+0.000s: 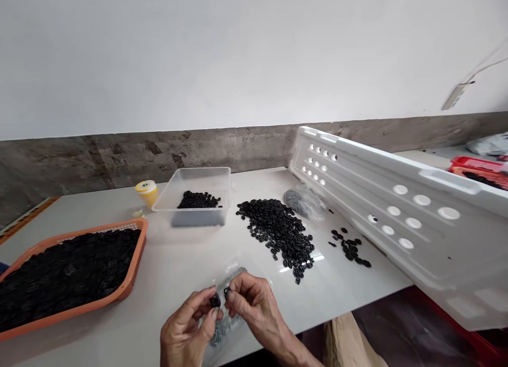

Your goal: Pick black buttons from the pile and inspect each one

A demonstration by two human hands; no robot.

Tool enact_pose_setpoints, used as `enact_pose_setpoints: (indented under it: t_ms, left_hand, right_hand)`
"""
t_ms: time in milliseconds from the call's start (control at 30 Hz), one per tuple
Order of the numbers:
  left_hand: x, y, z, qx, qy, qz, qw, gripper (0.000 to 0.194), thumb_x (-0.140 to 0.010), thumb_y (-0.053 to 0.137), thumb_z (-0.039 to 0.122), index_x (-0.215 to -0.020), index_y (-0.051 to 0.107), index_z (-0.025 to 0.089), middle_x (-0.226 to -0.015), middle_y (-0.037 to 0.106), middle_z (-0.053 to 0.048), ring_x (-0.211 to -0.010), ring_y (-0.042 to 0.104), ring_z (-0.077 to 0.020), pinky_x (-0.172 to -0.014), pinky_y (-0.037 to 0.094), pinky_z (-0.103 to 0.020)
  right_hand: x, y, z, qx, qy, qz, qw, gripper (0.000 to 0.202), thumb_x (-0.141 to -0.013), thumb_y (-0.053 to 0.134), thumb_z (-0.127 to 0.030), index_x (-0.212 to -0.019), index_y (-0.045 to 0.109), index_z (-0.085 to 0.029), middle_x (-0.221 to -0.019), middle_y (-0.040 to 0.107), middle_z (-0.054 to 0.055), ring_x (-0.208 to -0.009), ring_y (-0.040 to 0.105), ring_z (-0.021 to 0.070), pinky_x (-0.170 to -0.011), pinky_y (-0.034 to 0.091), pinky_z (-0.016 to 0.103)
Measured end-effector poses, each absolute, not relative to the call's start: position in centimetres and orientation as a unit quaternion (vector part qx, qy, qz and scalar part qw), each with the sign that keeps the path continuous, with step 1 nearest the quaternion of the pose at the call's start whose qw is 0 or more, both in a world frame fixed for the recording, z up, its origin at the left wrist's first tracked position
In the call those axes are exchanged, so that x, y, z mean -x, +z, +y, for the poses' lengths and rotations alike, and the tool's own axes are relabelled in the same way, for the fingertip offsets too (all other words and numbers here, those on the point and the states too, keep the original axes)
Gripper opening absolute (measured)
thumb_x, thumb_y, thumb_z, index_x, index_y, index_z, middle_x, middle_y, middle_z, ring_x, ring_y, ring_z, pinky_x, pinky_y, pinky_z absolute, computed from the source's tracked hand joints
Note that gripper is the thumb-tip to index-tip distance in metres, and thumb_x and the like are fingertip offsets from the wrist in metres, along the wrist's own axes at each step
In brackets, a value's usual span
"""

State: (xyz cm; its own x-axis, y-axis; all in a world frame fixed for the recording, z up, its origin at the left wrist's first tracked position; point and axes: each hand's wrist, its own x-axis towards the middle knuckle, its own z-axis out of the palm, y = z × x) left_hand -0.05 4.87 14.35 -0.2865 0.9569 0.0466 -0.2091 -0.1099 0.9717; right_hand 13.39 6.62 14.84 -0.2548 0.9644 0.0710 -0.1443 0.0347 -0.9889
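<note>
Tabletop (174, 261) below us; and our hands?
"Left hand (182, 327) pinches a black button-like disc (215, 301); right hand (260, 306), a small black piece (227, 291)."
How do they lie?
"Just apart, piece at disc's two o'clock; we can't tell its long axis."

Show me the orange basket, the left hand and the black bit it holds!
Orange basket (134, 262): head view, right-side rim.
Left hand (186, 324): head view, middle of the hand.
Black bit (215, 301): head view, its middle.
</note>
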Motion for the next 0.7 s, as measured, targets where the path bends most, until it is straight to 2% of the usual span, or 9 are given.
enact_pose_setpoints:
  t_ms: [267, 700]
  left_hand:
    - [0.33, 13.62, 4.88, -0.422, 0.624, 0.484, 0.444, 0.029, -0.062, 0.08, 0.037, -0.086, 0.076, 0.021, -0.066, 0.068, 0.002, -0.059, 0.064, -0.0032, -0.062, 0.05, -0.004]
    - [0.27, 13.52, 4.93, -0.431, 0.624, 0.468, 0.454, 0.029, -0.062, 0.081, 0.037, -0.086, 0.077, 0.021, -0.072, 0.068, 0.001, -0.059, 0.065, -0.0064, -0.062, 0.054, -0.009]
  right_hand:
    - [-13.61, 14.79, 6.65, 0.375, 0.587, -0.529, 0.485, 0.048, -0.082, 0.062, -0.051, -0.077, 0.051, -0.005, -0.064, 0.052, 0.004, -0.059, 0.049, 0.0033, -0.058, 0.038, 0.011]
    - [-13.69, 14.84, 6.41, 0.38, 0.597, -0.529, 0.469, 0.057, -0.079, 0.063, -0.061, -0.078, 0.052, -0.005, -0.064, 0.052, 0.004, -0.058, 0.047, 0.0033, -0.057, 0.038, 0.012]
